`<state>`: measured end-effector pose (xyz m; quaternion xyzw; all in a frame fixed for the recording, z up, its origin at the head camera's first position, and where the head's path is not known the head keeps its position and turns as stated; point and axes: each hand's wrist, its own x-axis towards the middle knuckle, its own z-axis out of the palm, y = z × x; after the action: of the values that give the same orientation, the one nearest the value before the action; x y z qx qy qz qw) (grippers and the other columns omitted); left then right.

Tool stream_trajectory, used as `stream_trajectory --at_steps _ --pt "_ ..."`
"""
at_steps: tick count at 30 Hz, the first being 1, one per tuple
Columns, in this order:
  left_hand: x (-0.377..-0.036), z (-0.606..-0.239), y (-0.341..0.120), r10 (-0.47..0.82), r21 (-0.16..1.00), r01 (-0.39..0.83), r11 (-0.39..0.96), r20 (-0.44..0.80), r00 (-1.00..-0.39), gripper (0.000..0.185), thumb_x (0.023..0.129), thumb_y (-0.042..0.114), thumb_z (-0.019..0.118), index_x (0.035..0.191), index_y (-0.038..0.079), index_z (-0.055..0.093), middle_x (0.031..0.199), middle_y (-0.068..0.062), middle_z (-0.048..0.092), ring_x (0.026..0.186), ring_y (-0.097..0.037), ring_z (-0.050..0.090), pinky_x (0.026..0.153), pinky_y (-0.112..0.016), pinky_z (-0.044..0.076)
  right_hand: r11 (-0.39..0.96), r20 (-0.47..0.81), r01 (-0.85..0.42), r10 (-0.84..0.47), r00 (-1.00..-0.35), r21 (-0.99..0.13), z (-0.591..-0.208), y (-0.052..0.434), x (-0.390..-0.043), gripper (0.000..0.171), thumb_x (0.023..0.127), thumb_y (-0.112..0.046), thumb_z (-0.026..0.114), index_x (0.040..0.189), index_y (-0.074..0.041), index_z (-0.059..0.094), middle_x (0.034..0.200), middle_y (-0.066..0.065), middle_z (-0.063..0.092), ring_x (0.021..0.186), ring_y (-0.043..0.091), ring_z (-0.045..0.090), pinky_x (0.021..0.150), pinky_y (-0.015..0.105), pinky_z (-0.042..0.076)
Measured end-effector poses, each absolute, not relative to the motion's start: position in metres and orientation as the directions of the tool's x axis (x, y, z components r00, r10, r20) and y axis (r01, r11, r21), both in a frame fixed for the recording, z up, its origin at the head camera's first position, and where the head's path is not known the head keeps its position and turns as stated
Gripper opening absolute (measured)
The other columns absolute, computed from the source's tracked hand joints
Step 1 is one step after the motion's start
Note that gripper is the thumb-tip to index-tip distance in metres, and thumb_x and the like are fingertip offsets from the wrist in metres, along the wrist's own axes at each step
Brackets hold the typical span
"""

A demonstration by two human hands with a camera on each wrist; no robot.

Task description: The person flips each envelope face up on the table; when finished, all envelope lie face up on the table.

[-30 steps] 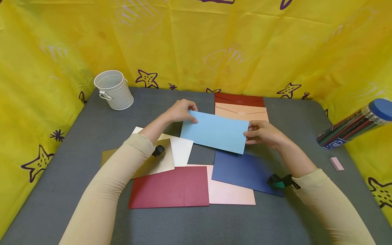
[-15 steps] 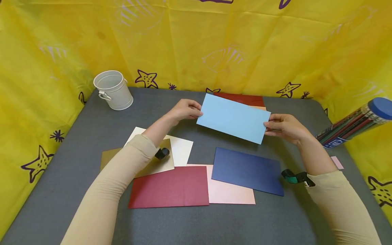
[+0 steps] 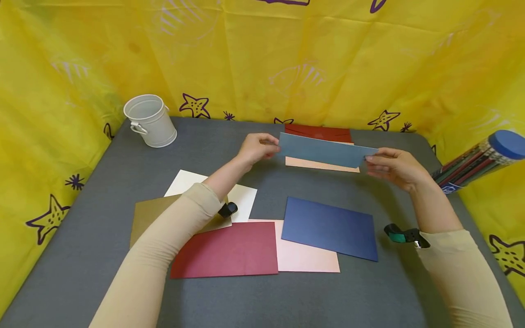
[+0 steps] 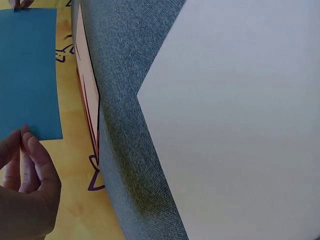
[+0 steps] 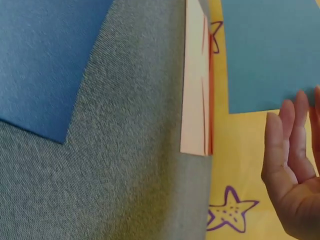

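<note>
A light blue envelope (image 3: 326, 152) hangs in the air over the far side of the grey table (image 3: 82, 237), tipped almost edge-on to the head view. My left hand (image 3: 270, 146) pinches its left end and my right hand (image 3: 371, 159) pinches its right end. Under it lie a peach envelope (image 3: 320, 165) and a dark red envelope (image 3: 317, 132). The left wrist view shows the blue envelope (image 4: 27, 70) with my fingers (image 4: 32, 160) at its corner. In the right wrist view the blue envelope (image 5: 270, 50) sits above my fingers (image 5: 292, 135).
A white bucket (image 3: 150, 120) stands at the back left. At the right edge a tube of pencils (image 3: 476, 164) leans. Nearer me lie a navy envelope (image 3: 330, 228), a pink one (image 3: 307, 257), a maroon one (image 3: 225, 250), a white one (image 3: 242, 196) and a tan one (image 3: 147, 216). Yellow cloth walls surround the table.
Both hands have carried the light blue envelope away from me and to the right. It has tipped from facing the head camera to nearly edge-on, above the peach envelope.
</note>
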<state>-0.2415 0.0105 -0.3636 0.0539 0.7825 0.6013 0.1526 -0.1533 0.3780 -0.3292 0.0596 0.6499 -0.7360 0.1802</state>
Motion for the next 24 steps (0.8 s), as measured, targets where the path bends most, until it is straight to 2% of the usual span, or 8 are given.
stream_trajectory --at_steps 2,5,8,9,11,17,20,24 --pt "-0.242 -0.365 0.014 0.248 0.962 -0.112 0.249 -0.175 -0.953 0.02 0.086 0.01 0.073 0.105 0.002 0.073 0.085 -0.003 0.071 0.072 -0.016 0.066 0.083 -0.035 0.06 -0.079 -0.32 0.34 -0.2 -0.926 -0.937 -0.329 0.381 -0.154 0.026 0.097 0.0 0.056 0.092 -0.014 0.076 0.089 -0.001 0.079 0.083 0.013 0.076 0.077 0.026 0.061" --pt "-0.241 -0.367 0.018 0.246 0.967 -0.125 0.222 -0.18 -0.952 0.019 0.088 0.007 0.07 0.106 0.0 0.074 0.095 -0.01 0.074 0.074 -0.015 0.067 0.086 -0.035 0.06 -0.063 -0.319 0.339 -0.213 -0.924 -0.939 -0.329 0.386 -0.155 0.029 0.097 0.002 0.054 0.097 -0.013 0.079 0.094 -0.003 0.078 0.087 0.011 0.075 0.077 0.024 0.061" --pt "-0.24 -0.367 0.022 0.27 0.97 -0.138 0.201 -0.191 -0.944 0.021 0.091 0.004 0.066 0.109 -0.002 0.074 0.105 -0.017 0.073 0.074 -0.012 0.067 0.096 -0.044 0.056 -0.015 -0.335 0.346 -0.211 -0.918 -0.938 -0.331 0.392 -0.154 0.029 0.098 0.001 0.054 0.1 -0.012 0.079 0.099 -0.008 0.076 0.087 0.007 0.072 0.077 0.022 0.06" --pt "-0.239 -0.367 0.024 0.277 0.971 -0.142 0.194 -0.193 -0.941 0.021 0.091 0.003 0.065 0.109 -0.003 0.073 0.107 -0.02 0.072 0.072 -0.008 0.064 0.097 -0.045 0.056 -0.005 -0.341 0.35 -0.211 -0.916 -0.937 -0.332 0.393 -0.154 0.029 0.098 0.001 0.054 0.101 -0.012 0.079 0.101 -0.009 0.076 0.085 0.007 0.071 0.077 0.022 0.06" --pt "-0.239 -0.367 0.028 0.287 0.971 -0.147 0.19 -0.198 -0.937 0.022 0.092 0.003 0.064 0.111 -0.004 0.073 0.11 -0.021 0.072 0.073 -0.008 0.064 0.097 -0.043 0.056 0.034 -0.35 0.352 -0.216 -0.911 -0.935 -0.333 0.396 -0.154 0.028 0.099 -0.001 0.053 0.103 -0.012 0.079 0.102 -0.011 0.075 0.084 0.007 0.069 0.076 0.021 0.059" --pt "-0.236 -0.372 0.038 0.312 0.962 -0.137 0.236 -0.208 -0.927 0.03 0.088 0.0 0.069 0.117 -0.006 0.067 0.121 -0.023 0.068 0.098 -0.027 0.071 0.093 -0.037 0.058 0.154 -0.356 0.33 -0.191 -0.915 -0.931 -0.339 0.402 -0.154 0.025 0.098 -0.004 0.057 0.105 -0.017 0.077 0.101 -0.014 0.075 0.085 0.004 0.069 0.077 0.02 0.059" --pt "-0.233 -0.376 0.043 0.311 0.947 -0.142 0.288 -0.233 -0.921 0.042 0.085 -0.002 0.07 0.125 -0.007 0.057 0.122 -0.024 0.067 0.106 -0.036 0.07 0.091 -0.038 0.059 0.307 -0.358 0.305 -0.132 -0.924 -0.901 -0.343 0.401 -0.155 0.023 0.096 -0.009 0.061 0.118 -0.011 0.069 0.098 -0.021 0.071 0.085 0.0 0.068 0.076 0.018 0.058" --pt "-0.231 -0.379 0.047 0.285 0.909 -0.118 0.399 -0.246 -0.927 0.05 0.084 0.001 0.072 0.129 -0.004 0.052 0.121 -0.02 0.068 0.1 -0.034 0.072 0.085 -0.033 0.059 0.491 -0.375 0.298 -0.065 -0.925 -0.819 -0.349 0.396 -0.157 0.058 0.095 -0.017 0.065 0.144 0.002 0.041 0.087 -0.025 0.068 0.081 -0.004 0.068 0.077 0.019 0.059"
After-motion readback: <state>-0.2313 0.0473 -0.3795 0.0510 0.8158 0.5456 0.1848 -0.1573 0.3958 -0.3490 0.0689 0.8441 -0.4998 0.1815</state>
